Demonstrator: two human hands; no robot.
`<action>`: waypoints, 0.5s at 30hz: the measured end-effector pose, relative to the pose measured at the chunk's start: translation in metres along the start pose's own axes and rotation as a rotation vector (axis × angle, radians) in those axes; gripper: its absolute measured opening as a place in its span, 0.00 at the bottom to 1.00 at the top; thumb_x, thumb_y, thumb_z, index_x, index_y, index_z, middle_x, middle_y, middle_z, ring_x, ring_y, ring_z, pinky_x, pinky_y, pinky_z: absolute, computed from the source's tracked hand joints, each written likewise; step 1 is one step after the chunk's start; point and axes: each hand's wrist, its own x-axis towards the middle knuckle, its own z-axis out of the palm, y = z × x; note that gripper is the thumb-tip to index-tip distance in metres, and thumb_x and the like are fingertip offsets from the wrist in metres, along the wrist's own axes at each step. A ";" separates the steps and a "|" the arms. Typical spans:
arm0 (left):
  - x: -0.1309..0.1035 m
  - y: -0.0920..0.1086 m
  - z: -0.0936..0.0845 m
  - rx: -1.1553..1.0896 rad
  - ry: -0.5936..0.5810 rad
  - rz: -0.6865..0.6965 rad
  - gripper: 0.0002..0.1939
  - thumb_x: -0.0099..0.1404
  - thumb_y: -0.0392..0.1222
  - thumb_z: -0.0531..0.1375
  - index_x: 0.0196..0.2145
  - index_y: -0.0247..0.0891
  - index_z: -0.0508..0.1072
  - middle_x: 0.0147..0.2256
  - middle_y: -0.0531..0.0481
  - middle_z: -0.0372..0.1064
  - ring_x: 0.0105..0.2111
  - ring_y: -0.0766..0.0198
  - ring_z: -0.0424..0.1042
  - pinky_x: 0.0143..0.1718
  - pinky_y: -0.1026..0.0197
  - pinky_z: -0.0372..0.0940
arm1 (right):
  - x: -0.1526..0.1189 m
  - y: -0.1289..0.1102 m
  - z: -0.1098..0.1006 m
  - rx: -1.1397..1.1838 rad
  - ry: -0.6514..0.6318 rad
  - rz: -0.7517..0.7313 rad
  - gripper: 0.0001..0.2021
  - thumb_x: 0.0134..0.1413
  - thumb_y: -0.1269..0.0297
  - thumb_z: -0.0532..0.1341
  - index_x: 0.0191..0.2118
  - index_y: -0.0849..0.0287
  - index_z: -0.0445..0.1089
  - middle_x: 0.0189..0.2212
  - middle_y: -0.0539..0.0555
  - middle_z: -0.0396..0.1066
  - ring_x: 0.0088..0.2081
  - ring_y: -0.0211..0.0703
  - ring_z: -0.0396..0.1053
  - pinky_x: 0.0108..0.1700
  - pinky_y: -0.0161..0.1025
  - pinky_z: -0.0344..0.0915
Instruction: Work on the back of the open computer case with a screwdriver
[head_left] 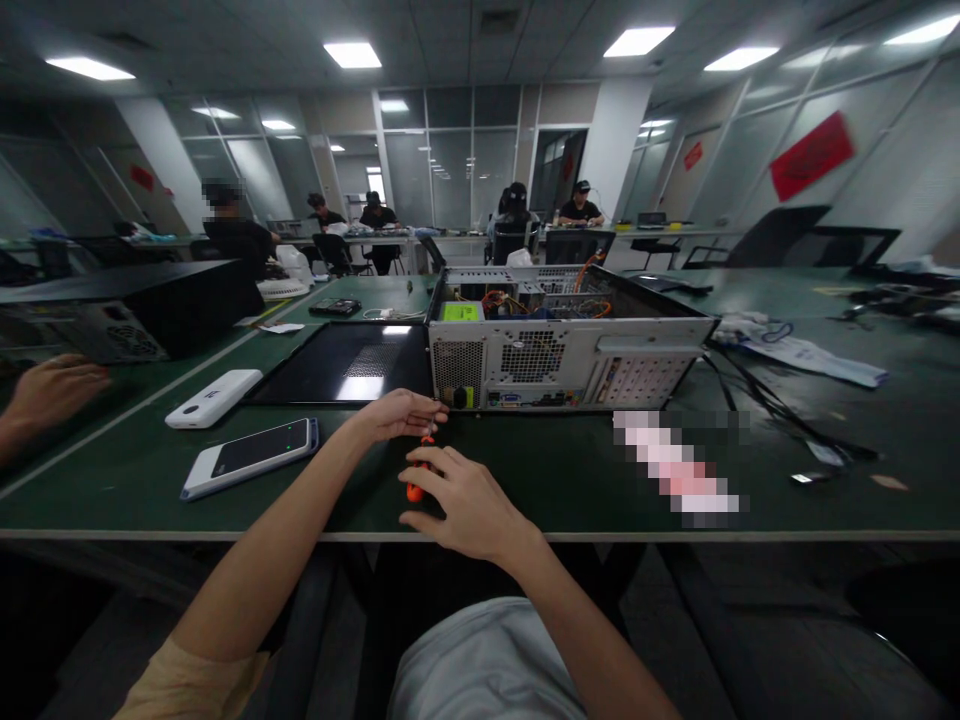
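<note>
An opened desktop computer case (540, 365) lies on its side with its rear panel facing me. By the panel's lower left corner, my left hand (397, 413) has its fingers drawn together at the tip of a screwdriver (416, 490); what they pinch is too small to see. The screwdriver's orange handle points toward me, its shaft toward the case. My right hand (469, 505) has its fingers bent over that handle, with the thumb lower and apart. Left of the case lies a black side panel (337, 365), partly vented.
A white power bank (214, 398) and a phone-like white device (255, 460) lie at left. Another person's hand (56, 395) is near a second computer case (135, 310). Cables (787, 405) and a white glove (810, 355) lie at right. The table's front edge (480, 536) is close.
</note>
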 end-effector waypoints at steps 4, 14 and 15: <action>-0.001 0.001 0.000 0.024 -0.009 0.004 0.03 0.61 0.35 0.69 0.34 0.33 0.81 0.34 0.44 0.81 0.27 0.68 0.74 0.33 0.65 0.71 | -0.001 0.003 0.002 -0.025 0.044 0.057 0.16 0.59 0.57 0.71 0.48 0.58 0.72 0.49 0.59 0.73 0.48 0.48 0.73 0.49 0.44 0.73; -0.002 0.001 -0.002 0.111 -0.037 0.018 0.12 0.52 0.40 0.76 0.32 0.33 0.82 0.35 0.45 0.81 0.26 0.70 0.75 0.29 0.68 0.70 | -0.003 0.005 0.004 -0.085 0.066 -0.015 0.17 0.61 0.58 0.69 0.53 0.57 0.74 0.47 0.59 0.74 0.45 0.46 0.75 0.43 0.40 0.73; -0.001 0.000 -0.002 0.108 -0.041 0.023 0.12 0.52 0.39 0.76 0.33 0.33 0.82 0.36 0.45 0.81 0.26 0.70 0.75 0.28 0.68 0.70 | -0.004 0.005 0.004 -0.071 0.056 -0.011 0.18 0.61 0.58 0.69 0.54 0.58 0.74 0.46 0.58 0.75 0.45 0.46 0.75 0.44 0.39 0.73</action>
